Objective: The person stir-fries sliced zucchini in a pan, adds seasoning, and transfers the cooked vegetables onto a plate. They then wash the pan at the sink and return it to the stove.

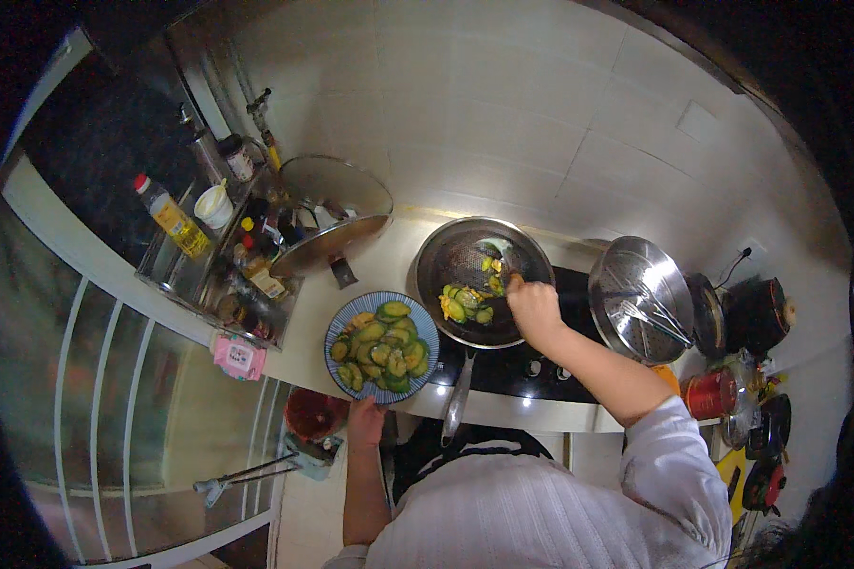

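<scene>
My left hand grips the near rim of a blue-striped plate, which is heaped with cooked green vegetable slices and some yellow pieces. To the right of the plate, a frying pan rests on the black stovetop, its metal handle towards me. More green slices with yellow bits lie in the pan. My right hand is closed around the handle of a utensil over the pan's right side; most of that utensil is hidden by the hand and the food.
Right of the pan stands a steel strainer holding metal utensils, with a black pot beyond. A glass lid leans at the left, beside a rack with an oil bottle and other bottles. A pink package sits at the counter's left edge.
</scene>
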`<act>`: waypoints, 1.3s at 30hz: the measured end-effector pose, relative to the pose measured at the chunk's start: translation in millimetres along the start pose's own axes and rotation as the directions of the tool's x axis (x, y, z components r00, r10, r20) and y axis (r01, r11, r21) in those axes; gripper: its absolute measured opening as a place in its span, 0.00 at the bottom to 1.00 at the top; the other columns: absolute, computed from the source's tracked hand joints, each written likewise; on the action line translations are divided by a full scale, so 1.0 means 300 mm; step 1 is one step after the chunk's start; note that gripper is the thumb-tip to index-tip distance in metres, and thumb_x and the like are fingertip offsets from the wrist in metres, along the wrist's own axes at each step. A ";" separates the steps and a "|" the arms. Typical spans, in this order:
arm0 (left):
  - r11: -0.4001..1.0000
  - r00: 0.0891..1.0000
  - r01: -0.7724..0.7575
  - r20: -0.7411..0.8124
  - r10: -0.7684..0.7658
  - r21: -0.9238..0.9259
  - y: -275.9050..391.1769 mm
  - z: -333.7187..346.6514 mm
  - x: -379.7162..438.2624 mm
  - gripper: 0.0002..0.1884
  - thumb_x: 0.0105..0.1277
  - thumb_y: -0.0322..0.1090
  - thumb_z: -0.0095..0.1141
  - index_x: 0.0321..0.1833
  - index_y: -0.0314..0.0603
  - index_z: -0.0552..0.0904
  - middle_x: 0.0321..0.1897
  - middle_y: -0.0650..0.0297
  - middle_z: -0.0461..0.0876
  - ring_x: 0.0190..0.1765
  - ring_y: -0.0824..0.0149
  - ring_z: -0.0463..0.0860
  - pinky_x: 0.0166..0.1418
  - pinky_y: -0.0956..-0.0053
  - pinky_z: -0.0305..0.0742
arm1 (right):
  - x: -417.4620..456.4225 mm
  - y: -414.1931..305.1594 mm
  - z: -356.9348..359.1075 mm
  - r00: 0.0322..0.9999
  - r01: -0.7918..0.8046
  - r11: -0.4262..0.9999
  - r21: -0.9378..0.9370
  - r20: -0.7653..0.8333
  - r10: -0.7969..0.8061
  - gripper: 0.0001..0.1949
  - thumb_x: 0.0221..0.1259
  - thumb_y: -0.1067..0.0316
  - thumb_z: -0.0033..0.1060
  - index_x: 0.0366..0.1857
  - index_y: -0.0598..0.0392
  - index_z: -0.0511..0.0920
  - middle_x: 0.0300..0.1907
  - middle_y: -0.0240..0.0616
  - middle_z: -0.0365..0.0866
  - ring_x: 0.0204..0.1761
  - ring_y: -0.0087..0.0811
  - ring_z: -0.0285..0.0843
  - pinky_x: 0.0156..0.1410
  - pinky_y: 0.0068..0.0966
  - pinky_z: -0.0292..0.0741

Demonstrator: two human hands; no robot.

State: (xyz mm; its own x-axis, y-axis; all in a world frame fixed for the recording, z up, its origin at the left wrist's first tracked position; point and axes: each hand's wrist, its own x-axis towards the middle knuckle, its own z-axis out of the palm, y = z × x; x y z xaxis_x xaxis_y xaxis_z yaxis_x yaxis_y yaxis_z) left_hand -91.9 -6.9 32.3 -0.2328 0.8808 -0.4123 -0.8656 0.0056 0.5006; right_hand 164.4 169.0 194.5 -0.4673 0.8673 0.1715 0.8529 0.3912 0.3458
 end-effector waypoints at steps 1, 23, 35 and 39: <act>1.000 1.000 0.003 0.008 -0.003 0.002 -0.001 0.004 0.003 0.08 0.54 0.26 0.50 0.36 0.45 0.69 0.32 0.65 0.71 0.33 0.68 0.72 0.40 0.70 0.70 | 0.018 -0.012 0.023 0.999 0.011 0.999 -0.044 0.033 -0.009 0.04 0.42 0.70 0.50 0.22 0.50 0.76 0.20 0.33 0.77 0.24 0.28 0.76 0.23 0.24 0.69; 0.996 1.000 0.026 -0.009 -0.027 -0.081 -0.037 -0.015 0.034 0.06 0.53 0.24 0.51 0.22 0.46 0.75 0.21 0.66 0.75 0.32 0.68 0.75 0.40 0.70 0.70 | -0.015 0.732 0.114 0.572 -0.760 0.429 0.489 0.816 0.082 0.11 0.36 0.56 0.61 0.16 0.52 0.75 0.08 0.29 0.66 0.08 0.21 0.57 0.14 0.19 0.51; 0.999 0.999 -0.021 0.049 0.023 -0.042 -0.012 0.055 -0.005 0.14 0.52 0.24 0.51 0.42 0.45 0.71 0.45 0.63 0.71 0.48 0.63 0.71 0.53 0.65 0.65 | -0.303 0.299 0.426 0.643 -0.740 -0.337 0.582 0.759 -0.103 0.17 0.48 0.62 0.58 0.44 0.52 0.72 0.15 0.22 0.62 0.14 0.13 0.54 0.16 0.10 0.50; 0.998 0.996 -0.035 0.079 0.040 -0.059 -0.008 0.049 -0.001 0.07 0.53 0.24 0.50 0.33 0.46 0.75 0.36 0.65 0.75 0.44 0.64 0.72 0.53 0.65 0.64 | -0.299 0.164 0.479 0.690 -0.631 -0.484 0.607 0.724 0.008 0.17 0.50 0.63 0.56 0.45 0.53 0.72 0.16 0.22 0.64 0.14 0.14 0.55 0.16 0.11 0.50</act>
State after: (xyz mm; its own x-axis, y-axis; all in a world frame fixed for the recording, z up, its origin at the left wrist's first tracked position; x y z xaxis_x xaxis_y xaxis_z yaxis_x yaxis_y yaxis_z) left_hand -83.3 -0.3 42.4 -0.2311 0.9151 -0.3303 -0.8818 -0.0535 0.4686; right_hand 281.7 154.9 63.5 -0.1471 0.8246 -0.5463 0.0236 -0.5493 -0.8353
